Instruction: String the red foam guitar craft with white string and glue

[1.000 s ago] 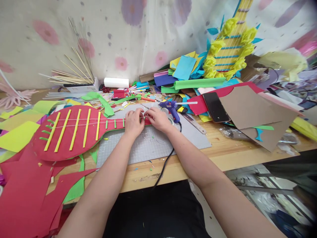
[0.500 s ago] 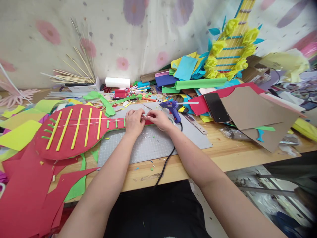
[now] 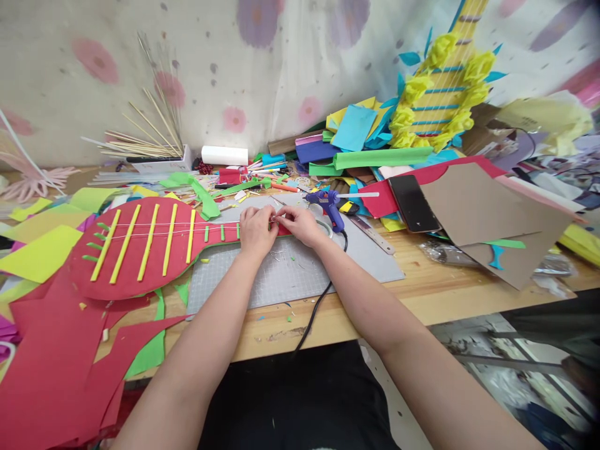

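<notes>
A red paper lute model (image 3: 129, 275) with yellow and green strips lies across the left of the grey cutting mat (image 3: 234, 281). Thin white strings (image 3: 182, 225) run along its face to its neck. Over the neck, my left hand (image 3: 257, 230) is closed, its fingertips pinching around the string. My right hand (image 3: 300, 225) meets it there with thumb and finger pinched on the white string too. The exact grip at the fingertips is small and partly hidden. Just behind my right hand lies a blue glue gun (image 3: 327, 206) with a white glue stick in it.
A black cord (image 3: 315, 312) trails off the table's front edge. Right of the mat are a metal ruler (image 3: 372, 235), a phone (image 3: 413, 203) and brown card (image 3: 487, 212). Red paper (image 3: 42, 350) covers the left. Behind stand bamboo sticks (image 3: 140, 147) and a yellow-flowered lute model (image 3: 435, 100).
My view has shifted slightly, so everything sits a little further right. Both hands stay at the neck, their fingertips moving only a little around the string.
</notes>
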Available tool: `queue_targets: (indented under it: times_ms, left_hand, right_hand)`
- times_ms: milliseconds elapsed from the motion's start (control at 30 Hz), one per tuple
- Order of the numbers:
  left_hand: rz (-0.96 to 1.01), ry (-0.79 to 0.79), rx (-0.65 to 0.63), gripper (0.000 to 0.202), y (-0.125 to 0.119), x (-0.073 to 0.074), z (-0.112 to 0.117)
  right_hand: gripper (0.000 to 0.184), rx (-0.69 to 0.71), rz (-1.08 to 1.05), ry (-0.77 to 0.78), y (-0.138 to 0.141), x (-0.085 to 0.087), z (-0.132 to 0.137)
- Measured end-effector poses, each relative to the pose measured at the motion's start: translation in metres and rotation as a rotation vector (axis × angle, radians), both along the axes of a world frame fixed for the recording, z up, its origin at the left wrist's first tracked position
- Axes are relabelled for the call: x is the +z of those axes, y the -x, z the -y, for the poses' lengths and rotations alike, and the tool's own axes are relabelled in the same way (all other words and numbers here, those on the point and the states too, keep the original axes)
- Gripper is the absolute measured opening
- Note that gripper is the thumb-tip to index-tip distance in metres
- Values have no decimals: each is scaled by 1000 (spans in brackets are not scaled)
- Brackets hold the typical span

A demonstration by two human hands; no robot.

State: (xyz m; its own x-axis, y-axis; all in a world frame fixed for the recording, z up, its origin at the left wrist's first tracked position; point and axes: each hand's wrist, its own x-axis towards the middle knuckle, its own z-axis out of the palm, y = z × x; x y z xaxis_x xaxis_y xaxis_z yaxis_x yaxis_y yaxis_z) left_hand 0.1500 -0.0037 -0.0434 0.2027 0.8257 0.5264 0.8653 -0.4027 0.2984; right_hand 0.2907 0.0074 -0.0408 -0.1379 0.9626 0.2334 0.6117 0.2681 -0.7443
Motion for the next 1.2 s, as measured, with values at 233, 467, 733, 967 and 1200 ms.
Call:
queue_targets:
  times_ms: [233, 467, 733, 967, 1200]
  left_hand:
    - [6, 8, 10, 10, 2, 1, 1]
    - [-14, 18, 3, 10, 4, 4, 2]
    - [28, 56, 34, 11, 3, 5, 3]
    - [151, 96, 104, 7, 0, 5, 3]
    - [207, 119, 114, 7, -2, 7, 3]
  right_hand:
    - [20, 3, 186, -30, -1, 4, 4]
    - [25, 41, 231, -41, -1, 1, 2]
    - [26, -33, 250, -154, -1, 6, 9]
    - [32, -145, 348, -372, -2, 14, 21]
    - [20, 44, 329, -261, 0, 16, 22]
